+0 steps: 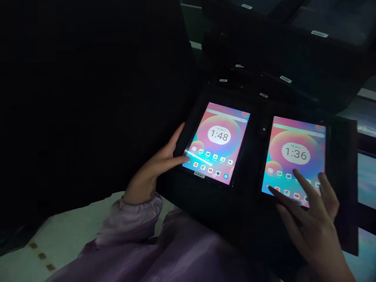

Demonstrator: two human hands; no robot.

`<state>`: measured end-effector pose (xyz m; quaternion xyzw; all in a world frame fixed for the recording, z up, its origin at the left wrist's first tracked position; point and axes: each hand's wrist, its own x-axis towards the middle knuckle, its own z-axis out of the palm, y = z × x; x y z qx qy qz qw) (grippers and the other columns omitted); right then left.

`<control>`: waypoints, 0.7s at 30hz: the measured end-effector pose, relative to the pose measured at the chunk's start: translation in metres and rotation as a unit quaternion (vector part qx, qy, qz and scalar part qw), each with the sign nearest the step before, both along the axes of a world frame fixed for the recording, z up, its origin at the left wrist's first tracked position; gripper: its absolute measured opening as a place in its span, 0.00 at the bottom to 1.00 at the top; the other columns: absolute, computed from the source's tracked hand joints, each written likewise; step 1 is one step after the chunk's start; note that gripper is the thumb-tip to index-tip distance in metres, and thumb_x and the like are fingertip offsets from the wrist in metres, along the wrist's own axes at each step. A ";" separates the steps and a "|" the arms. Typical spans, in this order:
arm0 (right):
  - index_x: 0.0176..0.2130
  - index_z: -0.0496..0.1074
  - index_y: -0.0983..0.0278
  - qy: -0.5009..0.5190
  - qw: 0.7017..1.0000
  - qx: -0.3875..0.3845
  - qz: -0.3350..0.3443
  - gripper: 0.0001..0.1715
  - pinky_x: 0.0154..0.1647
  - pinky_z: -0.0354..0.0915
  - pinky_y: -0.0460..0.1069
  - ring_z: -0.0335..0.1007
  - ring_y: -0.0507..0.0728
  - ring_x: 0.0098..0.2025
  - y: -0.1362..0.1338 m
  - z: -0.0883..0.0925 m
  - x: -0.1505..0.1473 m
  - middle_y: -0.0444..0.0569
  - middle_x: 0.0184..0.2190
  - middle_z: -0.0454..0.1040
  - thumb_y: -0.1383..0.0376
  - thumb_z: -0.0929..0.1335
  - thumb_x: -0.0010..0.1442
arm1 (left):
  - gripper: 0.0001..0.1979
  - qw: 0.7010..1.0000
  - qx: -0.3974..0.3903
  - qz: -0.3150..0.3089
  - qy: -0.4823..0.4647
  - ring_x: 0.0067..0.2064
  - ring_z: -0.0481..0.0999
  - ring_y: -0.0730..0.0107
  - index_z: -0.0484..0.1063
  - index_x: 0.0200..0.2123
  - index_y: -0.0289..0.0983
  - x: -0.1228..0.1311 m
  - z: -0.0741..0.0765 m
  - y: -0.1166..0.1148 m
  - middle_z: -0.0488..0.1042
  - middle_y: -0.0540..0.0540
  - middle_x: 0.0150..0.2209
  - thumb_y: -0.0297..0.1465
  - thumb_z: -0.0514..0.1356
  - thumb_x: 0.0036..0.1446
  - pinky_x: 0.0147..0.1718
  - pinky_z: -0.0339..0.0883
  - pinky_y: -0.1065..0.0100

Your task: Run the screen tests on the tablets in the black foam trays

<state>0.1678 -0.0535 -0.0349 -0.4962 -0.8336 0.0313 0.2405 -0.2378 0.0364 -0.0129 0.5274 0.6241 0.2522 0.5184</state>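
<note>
Two lit tablets lie side by side on a dark surface. The left tablet shows a home screen with the clock at 1:48. At its lower left corner is my left hand, thumb over the screen's edge and fingers stretched along the dark border. The right tablet shows a similar screen reading 1:36. Over its lower part is my right hand, fingers spread, with one fingertip at the screen's lower left corner. Whether that fingertip touches the glass I cannot tell. Neither hand grips anything.
Small white labels dot the dark panels behind the tablets. More lit screens stand at the right edge. A pale floor with a dashed marking shows at lower left. Deep shadow hides most of the left side.
</note>
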 end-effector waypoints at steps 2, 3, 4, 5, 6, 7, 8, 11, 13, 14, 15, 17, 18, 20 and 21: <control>0.80 0.61 0.35 0.020 0.999 0.013 -0.021 0.43 0.77 0.62 0.84 0.47 0.80 0.86 0.001 0.001 0.001 0.37 0.85 0.55 0.64 0.70 0.76 | 0.67 0.999 0.007 -0.040 0.016 0.88 0.36 0.43 0.35 0.88 0.45 -0.007 -0.004 0.001 0.35 0.45 0.89 0.49 0.72 0.59 0.84 0.40 0.45; 0.81 0.58 0.33 0.027 0.999 0.015 -0.034 0.43 0.76 0.64 0.83 0.49 0.79 0.86 0.001 0.002 0.001 0.35 0.84 0.55 0.64 0.69 0.77 | 0.68 0.998 0.010 -0.055 0.023 0.88 0.36 0.43 0.33 0.88 0.43 -0.010 -0.007 0.002 0.32 0.43 0.89 0.50 0.72 0.59 0.84 0.39 0.45; 0.81 0.57 0.32 0.030 0.998 0.018 -0.042 0.43 0.75 0.66 0.83 0.51 0.79 0.85 0.002 0.003 0.001 0.33 0.84 0.56 0.64 0.68 0.77 | 0.69 0.997 0.013 -0.064 0.029 0.88 0.36 0.42 0.32 0.88 0.42 -0.012 -0.008 0.002 0.31 0.42 0.89 0.51 0.72 0.59 0.84 0.39 0.45; 0.80 0.58 0.32 0.032 0.998 0.019 -0.047 0.43 0.75 0.67 0.82 0.53 0.78 0.85 0.002 0.004 0.000 0.32 0.84 0.56 0.63 0.68 0.77 | 0.69 0.997 0.015 -0.069 0.033 0.88 0.37 0.42 0.31 0.88 0.41 -0.013 -0.010 0.002 0.31 0.40 0.89 0.51 0.72 0.59 0.84 0.39 0.45; 0.80 0.58 0.31 0.033 0.998 0.018 -0.052 0.42 0.74 0.68 0.82 0.54 0.78 0.84 0.002 0.005 0.000 0.31 0.83 0.57 0.63 0.68 0.77 | 0.70 0.996 0.018 -0.073 0.036 0.88 0.37 0.41 0.30 0.88 0.42 -0.013 -0.010 0.002 0.32 0.40 0.89 0.51 0.73 0.59 0.84 0.39 0.44; 0.79 0.59 0.30 0.037 0.997 0.018 -0.058 0.42 0.73 0.69 0.81 0.56 0.78 0.84 0.002 0.005 0.000 0.31 0.83 0.58 0.62 0.69 0.77 | 0.70 0.996 0.018 -0.073 0.036 0.88 0.38 0.41 0.30 0.88 0.43 -0.013 -0.010 0.001 0.33 0.41 0.89 0.52 0.73 0.59 0.84 0.40 0.43; 0.79 0.60 0.29 0.043 0.997 0.016 -0.067 0.41 0.72 0.70 0.81 0.57 0.78 0.83 0.002 0.006 0.000 0.31 0.82 0.59 0.62 0.69 0.77 | 0.69 0.997 0.017 -0.069 0.034 0.88 0.38 0.41 0.31 0.88 0.45 -0.012 -0.009 0.000 0.34 0.42 0.89 0.51 0.72 0.60 0.84 0.41 0.43; 0.77 0.62 0.27 0.049 0.995 0.014 -0.090 0.40 0.69 0.73 0.80 0.59 0.77 0.83 0.000 0.005 0.002 0.32 0.81 0.62 0.62 0.69 0.77 | 0.64 0.999 0.003 -0.044 0.026 0.88 0.35 0.44 0.34 0.88 0.48 -0.009 -0.005 -0.004 0.33 0.49 0.89 0.50 0.71 0.61 0.84 0.42 0.46; 0.77 0.63 0.28 0.044 0.995 0.015 -0.093 0.41 0.68 0.74 0.79 0.59 0.77 0.82 -0.001 0.005 0.003 0.35 0.81 0.64 0.64 0.69 0.77 | 0.64 0.999 -0.002 -0.034 0.024 0.88 0.33 0.46 0.35 0.88 0.48 -0.008 -0.004 -0.005 0.33 0.51 0.89 0.50 0.71 0.60 0.84 0.40 0.48; 0.77 0.64 0.30 0.041 0.995 0.017 -0.089 0.40 0.68 0.75 0.79 0.59 0.78 0.82 -0.002 0.005 0.004 0.38 0.81 0.65 0.64 0.70 0.77 | 0.65 0.999 -0.001 -0.033 0.024 0.88 0.32 0.45 0.35 0.88 0.48 -0.008 -0.004 -0.005 0.33 0.51 0.89 0.50 0.71 0.60 0.84 0.39 0.48; 0.76 0.67 0.33 0.038 0.995 0.016 -0.086 0.39 0.68 0.74 0.79 0.58 0.79 0.82 -0.002 0.004 0.004 0.41 0.80 0.66 0.65 0.70 0.76 | 0.65 0.999 0.001 -0.033 0.025 0.88 0.32 0.45 0.36 0.88 0.47 -0.008 -0.004 -0.004 0.33 0.50 0.89 0.51 0.71 0.59 0.84 0.39 0.48; 0.71 0.75 0.41 0.033 0.996 0.014 -0.082 0.31 0.69 0.73 0.80 0.58 0.81 0.82 -0.002 0.004 0.004 0.48 0.79 0.68 0.65 0.71 0.76 | 0.65 0.999 0.002 -0.030 0.026 0.88 0.35 0.43 0.36 0.88 0.47 -0.007 -0.004 -0.004 0.34 0.50 0.89 0.51 0.71 0.59 0.84 0.40 0.46; 0.68 0.78 0.45 0.030 0.996 0.014 -0.079 0.27 0.68 0.73 0.80 0.58 0.81 0.82 -0.001 0.004 0.003 0.50 0.78 0.69 0.65 0.71 0.75 | 0.65 0.999 0.002 -0.027 0.026 0.88 0.36 0.42 0.37 0.88 0.47 -0.006 -0.004 -0.004 0.34 0.50 0.89 0.51 0.71 0.59 0.84 0.41 0.45; 0.61 0.81 0.50 0.022 0.997 0.017 -0.077 0.19 0.67 0.73 0.80 0.59 0.82 0.82 -0.001 0.003 0.002 0.53 0.77 0.71 0.65 0.71 0.75 | 0.63 1.000 0.000 -0.017 0.026 0.88 0.37 0.43 0.37 0.88 0.48 -0.005 -0.002 -0.005 0.35 0.51 0.89 0.49 0.70 0.60 0.84 0.42 0.46; 0.59 0.82 0.52 0.019 0.997 0.019 -0.077 0.17 0.66 0.74 0.80 0.60 0.82 0.81 0.000 0.004 0.002 0.54 0.76 0.72 0.65 0.71 0.75 | 0.62 1.000 -0.001 -0.011 0.029 0.88 0.37 0.44 0.38 0.88 0.48 -0.004 -0.001 -0.005 0.35 0.52 0.89 0.48 0.69 0.60 0.84 0.41 0.46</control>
